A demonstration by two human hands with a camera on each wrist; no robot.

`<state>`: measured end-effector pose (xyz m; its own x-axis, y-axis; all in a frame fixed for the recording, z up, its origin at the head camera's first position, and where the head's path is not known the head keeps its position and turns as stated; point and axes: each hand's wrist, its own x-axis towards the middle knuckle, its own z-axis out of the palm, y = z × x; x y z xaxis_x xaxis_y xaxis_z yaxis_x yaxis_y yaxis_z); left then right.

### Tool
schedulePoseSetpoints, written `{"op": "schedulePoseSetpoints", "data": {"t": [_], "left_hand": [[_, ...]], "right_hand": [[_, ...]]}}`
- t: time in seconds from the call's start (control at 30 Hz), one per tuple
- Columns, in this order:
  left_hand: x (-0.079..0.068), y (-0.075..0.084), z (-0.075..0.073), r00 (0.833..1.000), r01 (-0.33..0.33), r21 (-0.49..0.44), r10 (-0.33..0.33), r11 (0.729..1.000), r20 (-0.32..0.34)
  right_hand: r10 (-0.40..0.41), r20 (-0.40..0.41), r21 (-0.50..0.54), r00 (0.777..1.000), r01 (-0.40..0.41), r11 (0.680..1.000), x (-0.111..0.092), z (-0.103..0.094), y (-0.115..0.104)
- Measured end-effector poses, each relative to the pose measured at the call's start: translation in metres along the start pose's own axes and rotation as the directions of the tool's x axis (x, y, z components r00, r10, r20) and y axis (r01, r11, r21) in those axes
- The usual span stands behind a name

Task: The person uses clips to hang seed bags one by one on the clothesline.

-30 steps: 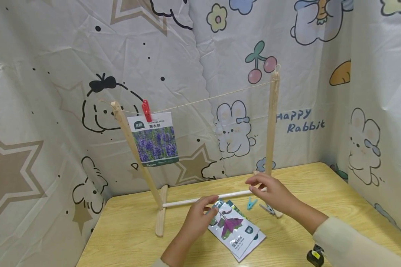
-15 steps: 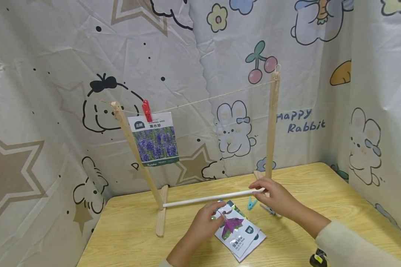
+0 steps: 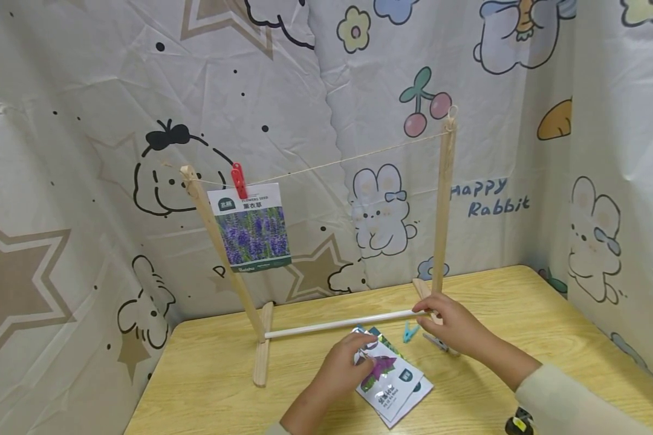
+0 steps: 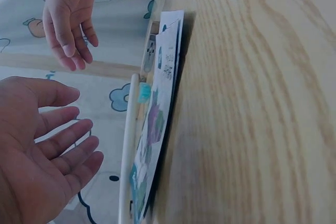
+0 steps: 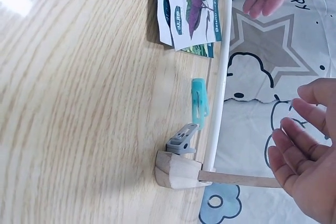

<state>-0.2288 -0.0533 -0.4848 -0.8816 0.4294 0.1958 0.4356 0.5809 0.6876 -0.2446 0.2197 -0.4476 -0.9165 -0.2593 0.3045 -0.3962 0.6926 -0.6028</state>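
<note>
My left hand [image 3: 338,370] hovers with relaxed fingers over a small stack of seed packets [image 3: 397,389]; the top one pictures a purple leafy plant. In the left wrist view this hand [image 4: 50,150] is above the packets [image 4: 164,77] and holds nothing. My right hand [image 3: 457,325], fingers loosely bent, is over the stand's right foot. A gray clothespin [image 5: 181,140] lies against that foot below it, partly covered in the head view. Just left of it is a teal clothespin [image 3: 410,332]. From the string hangs a lavender seed packet [image 3: 254,235], pinched by a red clothespin [image 3: 238,181].
A wooden stand has a left post [image 3: 212,223], a right post [image 3: 442,211] and a string [image 3: 337,162] between their tops. A white rod [image 3: 332,325] joins its feet low over the table [image 3: 207,374]. Printed cloth [image 3: 315,78] surrounds the back. A black object [image 3: 519,422] is by the right sleeve.
My left hand has shifted right, farther over the seed packets. My right hand has moved slightly right and down, over the gray clothespin. The packets and clothespins stay put.
</note>
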Motion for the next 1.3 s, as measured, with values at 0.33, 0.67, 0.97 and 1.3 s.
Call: {"op": "schedulePoseSetpoints", "data": {"t": [0.33,0.67,0.97,1.3], "left_hand": [[0.003,0.000,0.010,0.997,0.035,0.035,-0.037,0.999,0.075],[0.004,-0.006,0.021,0.991,-0.059,0.221,0.030,0.973,0.133],[0.004,-0.004,0.026,0.991,-0.072,0.269,0.038,0.960,0.130],[0.008,-0.002,0.029,0.988,-0.034,0.328,-0.016,0.944,0.150]], "right_hand": [[0.070,0.047,0.017,0.996,-0.071,0.997,-0.003,0.004,0.006],[0.116,0.108,-0.010,0.987,-0.115,0.993,-0.007,0.009,0.011],[0.158,0.131,-0.005,0.979,-0.158,0.987,-0.008,0.012,0.013],[0.176,0.134,-0.014,0.975,-0.176,0.984,-0.007,0.019,0.025]]}}
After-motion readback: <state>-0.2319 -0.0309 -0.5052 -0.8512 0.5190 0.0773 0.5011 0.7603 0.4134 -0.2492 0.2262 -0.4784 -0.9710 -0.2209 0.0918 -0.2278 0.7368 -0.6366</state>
